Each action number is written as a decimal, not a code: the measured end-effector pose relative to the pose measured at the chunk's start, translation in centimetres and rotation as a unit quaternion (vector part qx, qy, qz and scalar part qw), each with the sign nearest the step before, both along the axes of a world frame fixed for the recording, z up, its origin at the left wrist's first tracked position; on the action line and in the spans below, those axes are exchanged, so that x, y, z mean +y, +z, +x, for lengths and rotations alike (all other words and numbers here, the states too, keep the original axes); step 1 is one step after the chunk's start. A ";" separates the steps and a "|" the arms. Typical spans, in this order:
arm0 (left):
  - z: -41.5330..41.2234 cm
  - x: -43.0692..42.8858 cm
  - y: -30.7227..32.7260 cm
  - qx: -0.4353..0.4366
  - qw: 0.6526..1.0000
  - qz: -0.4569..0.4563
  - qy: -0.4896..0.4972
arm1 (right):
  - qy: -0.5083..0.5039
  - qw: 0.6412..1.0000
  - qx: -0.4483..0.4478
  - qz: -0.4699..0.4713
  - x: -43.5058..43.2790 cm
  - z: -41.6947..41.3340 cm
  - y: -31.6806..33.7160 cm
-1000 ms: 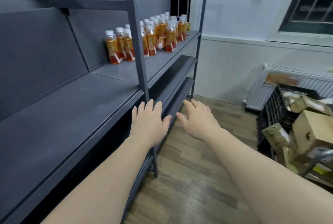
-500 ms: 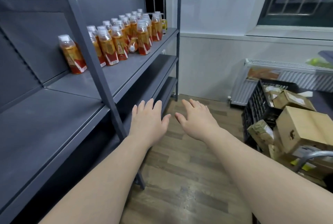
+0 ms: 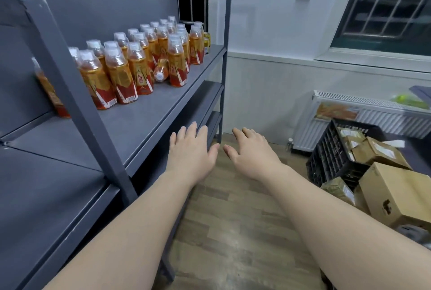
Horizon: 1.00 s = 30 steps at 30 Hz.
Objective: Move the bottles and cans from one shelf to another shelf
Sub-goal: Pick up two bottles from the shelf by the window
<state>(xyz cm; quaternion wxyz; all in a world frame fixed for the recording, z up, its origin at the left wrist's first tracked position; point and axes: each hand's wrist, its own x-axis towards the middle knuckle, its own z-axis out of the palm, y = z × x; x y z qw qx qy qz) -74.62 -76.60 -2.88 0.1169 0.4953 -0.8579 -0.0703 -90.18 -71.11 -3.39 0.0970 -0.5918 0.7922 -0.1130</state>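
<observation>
**A:** Bottles (image 3: 121, 75) are still all on the top shelf (image 3: 149, 115), none picked up yet. Near to far: left hand (image 3: 190, 152) is flat with fingers spread, holding nothing, hovering by the shelf's front edge. Right hand (image 3: 253, 152) is just beside it over the floor (image 3: 233, 219), also spread and bare.

**B:** So what changed in the last second?

**A:** Mostly the view. The person has walked closer along the rack, so the bottles went from small and far off to close and just left of the hands. The hands kept the same pose out front the whole time.

**B:** Anything odd in the pack?

**A:** 1 bottle (image 3: 161, 71) is lying on its side in the middle of the group, cap toward the front. Rest are upright in rows. At the far end there's 1 can (image 3: 206, 42) next to the last bottle.

**B:** Where do they go?

**A:** My guess is the lower shelves (image 3: 205, 94), which look bare, or the bay nearer the camera. Can't tell which. I'd say the approach is about done and the first grab comes next, probably a front-row bottle.
</observation>
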 end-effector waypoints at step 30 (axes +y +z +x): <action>-5.1 -19.1 -0.1 -0.053 0.962 0.013 0.268 | 0.253 0.966 -0.049 0.013 -26.4 -7.9 -0.1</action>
